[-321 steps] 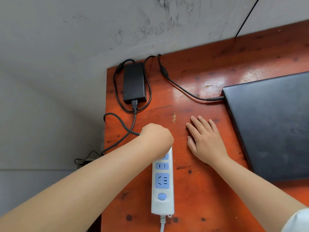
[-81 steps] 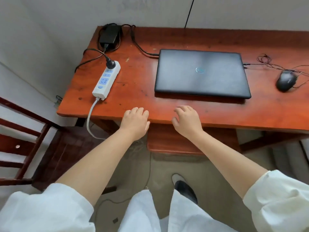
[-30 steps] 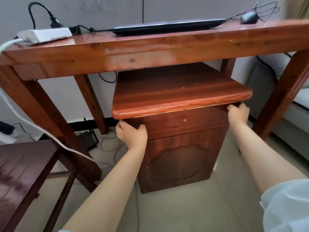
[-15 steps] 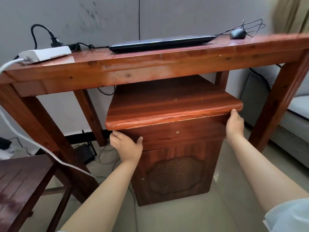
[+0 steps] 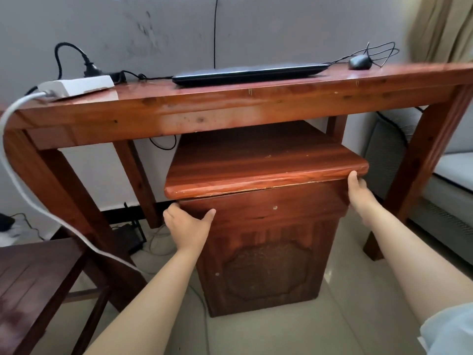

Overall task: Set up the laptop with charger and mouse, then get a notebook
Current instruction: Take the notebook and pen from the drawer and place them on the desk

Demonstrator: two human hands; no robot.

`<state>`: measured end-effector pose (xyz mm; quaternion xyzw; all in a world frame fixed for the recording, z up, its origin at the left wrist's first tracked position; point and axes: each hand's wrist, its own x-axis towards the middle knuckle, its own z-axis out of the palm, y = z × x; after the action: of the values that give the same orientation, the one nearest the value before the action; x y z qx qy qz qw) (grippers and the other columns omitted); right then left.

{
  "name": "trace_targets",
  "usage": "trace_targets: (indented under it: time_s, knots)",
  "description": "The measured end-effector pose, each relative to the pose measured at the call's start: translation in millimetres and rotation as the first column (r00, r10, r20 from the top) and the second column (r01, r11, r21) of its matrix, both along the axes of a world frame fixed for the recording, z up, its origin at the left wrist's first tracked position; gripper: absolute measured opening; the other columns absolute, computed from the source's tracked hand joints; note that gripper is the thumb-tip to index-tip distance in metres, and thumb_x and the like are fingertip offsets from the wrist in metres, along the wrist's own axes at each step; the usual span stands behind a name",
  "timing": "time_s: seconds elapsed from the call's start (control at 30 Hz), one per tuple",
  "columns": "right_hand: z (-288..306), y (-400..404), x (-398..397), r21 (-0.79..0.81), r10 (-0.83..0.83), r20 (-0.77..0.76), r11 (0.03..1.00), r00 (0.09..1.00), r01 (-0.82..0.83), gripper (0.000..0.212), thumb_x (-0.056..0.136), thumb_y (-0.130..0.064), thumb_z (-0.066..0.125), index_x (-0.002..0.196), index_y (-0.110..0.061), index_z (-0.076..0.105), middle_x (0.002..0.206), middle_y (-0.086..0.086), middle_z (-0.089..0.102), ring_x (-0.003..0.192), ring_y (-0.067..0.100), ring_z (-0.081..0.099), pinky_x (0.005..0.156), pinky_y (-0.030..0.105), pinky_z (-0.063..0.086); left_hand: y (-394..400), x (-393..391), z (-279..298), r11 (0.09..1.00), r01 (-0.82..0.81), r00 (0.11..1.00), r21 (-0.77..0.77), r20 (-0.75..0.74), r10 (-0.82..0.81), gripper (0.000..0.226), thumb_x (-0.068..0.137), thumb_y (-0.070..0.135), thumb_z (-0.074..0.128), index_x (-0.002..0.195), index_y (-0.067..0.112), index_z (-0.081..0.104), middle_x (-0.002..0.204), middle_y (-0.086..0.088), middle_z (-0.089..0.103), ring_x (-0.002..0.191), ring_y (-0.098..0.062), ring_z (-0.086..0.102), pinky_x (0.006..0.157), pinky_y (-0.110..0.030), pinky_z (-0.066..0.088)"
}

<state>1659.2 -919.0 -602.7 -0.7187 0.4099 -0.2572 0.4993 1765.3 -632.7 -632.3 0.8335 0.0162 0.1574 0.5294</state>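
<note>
A closed black laptop (image 5: pixel 249 73) lies on the red-brown wooden desk (image 5: pixel 230 108). Its charger cable runs left to a plug in the white power strip (image 5: pixel 76 84). A black wired mouse (image 5: pixel 360 62) sits at the desk's right. Under the desk stands a small wooden cabinet (image 5: pixel 266 252) with a thick top board (image 5: pixel 266 175). My left hand (image 5: pixel 186 224) grips under the board's front left corner. My right hand (image 5: pixel 358 190) grips under its front right corner, thumb on the board's edge. No notebook is in view.
A dark wooden chair (image 5: pixel 30 285) stands at the lower left. A grey sofa (image 5: pixel 448 180) is at the right, past the desk leg. The strip's white cord (image 5: pixel 38 196) hangs down the desk's left side. Cables and a black box lie on the floor behind.
I have crouched from above the desk to below it. Both hands went from the desk edge to the cabinet's top board. In the last second the view dropped and drew slightly closer.
</note>
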Motion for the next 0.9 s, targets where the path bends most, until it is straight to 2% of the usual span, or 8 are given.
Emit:
trace_targets:
  time_s: [0.3,0.4,0.43,0.5,0.6,0.77,0.83,0.9]
  knots:
    - [-2.4,19.0,-43.9,-0.042,-0.206,0.01,0.978,0.979,0.206,0.057,0.092,-0.037,0.048,0.13,0.003,0.039,0.137,0.023,0.046,0.123,0.037,0.045,0.099,0.039,0.039,32.0,-46.2,-6.0,0.997,0.075,0.996,0.024,0.035,-0.076,0.075,0.058,0.025,0.088,0.113,0.0,0.043,0.118,-0.016,0.045,0.106,-0.026,0.048,0.087,-0.032,0.041]
    - [-7.4,23.8,-61.7,-0.042,-0.222,0.012,0.974,0.975,0.223,0.048,0.087,-0.033,0.052,0.119,0.003,0.047,0.126,0.023,0.052,0.114,0.037,0.05,0.096,0.044,0.044,48.3,-50.1,3.6,0.948,0.151,0.979,0.281,0.091,-0.183,0.062,0.06,0.033,0.085,0.102,0.002,0.051,0.1,-0.01,0.05,0.088,-0.018,0.046,0.076,-0.031,0.043]
    - [-10.9,25.0,-66.5,-0.04,-0.217,0.003,0.975,0.976,0.217,0.043,0.086,-0.031,0.053,0.114,0.002,0.048,0.121,0.023,0.054,0.111,0.038,0.052,0.095,0.048,0.047,53.6,-49.2,7.2,0.877,0.18,0.965,0.445,0.093,-0.245,0.057,0.062,0.038,0.083,0.096,0.003,0.054,0.093,-0.007,0.051,0.083,-0.018,0.047,0.073,-0.033,0.045]
    - [-21.2,30.3,-74.1,-0.067,-0.194,-0.034,0.979,0.98,0.191,0.029,0.083,-0.026,0.054,0.101,-0.003,0.051,0.111,0.021,0.056,0.105,0.038,0.056,0.091,0.049,0.051,59.0,-51.6,10.9,0.59,0.238,0.922,0.771,0.011,-0.387,0.051,0.067,0.048,0.076,0.089,0.006,0.056,0.089,-0.008,0.057,0.081,-0.023,0.055,0.07,-0.035,0.049]
    - [-32.1,37.7,-81.1,-0.183,-0.141,-0.148,0.977,0.979,0.113,0.016,0.081,-0.02,0.056,0.088,-0.006,0.056,0.113,0.024,0.059,0.095,0.035,0.058,0.078,0.038,0.047,54.2,-61.5,7.5,0.193,0.23,0.867,0.954,-0.111,-0.485,0.047,0.078,0.053,0.063,0.094,0.01,0.056,0.102,-0.007,0.063,0.097,-0.026,0.061,0.075,-0.035,0.051]
    - [-39.6,48.3,-85.6,-0.401,-0.093,-0.345,0.915,0.934,-0.057,0.035,0.095,-0.019,0.039,0.111,0.004,0.059,0.135,0.026,0.039,0.126,0.037,0.035,0.108,0.044,0.028,45.7,-54.2,12.3,-0.06,0.241,0.836,0.969,-0.238,-0.495,0.044,0.086,0.052,0.053,0.104,0.013,0.057,0.11,-0.005,0.061,0.103,-0.025,0.06,0.078,-0.034,0.051]
    - [-39.0,53.9,-85.7,-0.642,-0.182,-0.475,0.74,0.861,-0.198,0.038,0.096,-0.019,0.033,0.102,0.003,0.065,0.132,0.025,0.045,0.13,0.037,0.03,0.109,0.052,0.02,37.6,-52.9,16.0,-0.19,0.277,0.811,0.942,-0.335,-0.479,0.045,0.088,0.052,0.05,0.108,0.013,0.058,0.113,-0.006,0.061,0.105,-0.026,0.06,0.079,-0.034,0.051]
    - [-26.6,65.5,-76.9,-0.682,-0.08,-0.587,0.585,0.806,-0.439,0.043,0.096,-0.022,0.03,0.078,-0.003,0.064,0.109,0.022,0.061,0.109,0.034,0.05,0.092,0.043,0.035,29.4,-52.1,17.0,-0.218,0.349,0.78,0.912,-0.411,-0.472,0.054,0.086,0.062,0.042,0.105,0.013,0.058,0.109,-0.006,0.063,0.1,-0.026,0.062,0.073,-0.033,0.049]
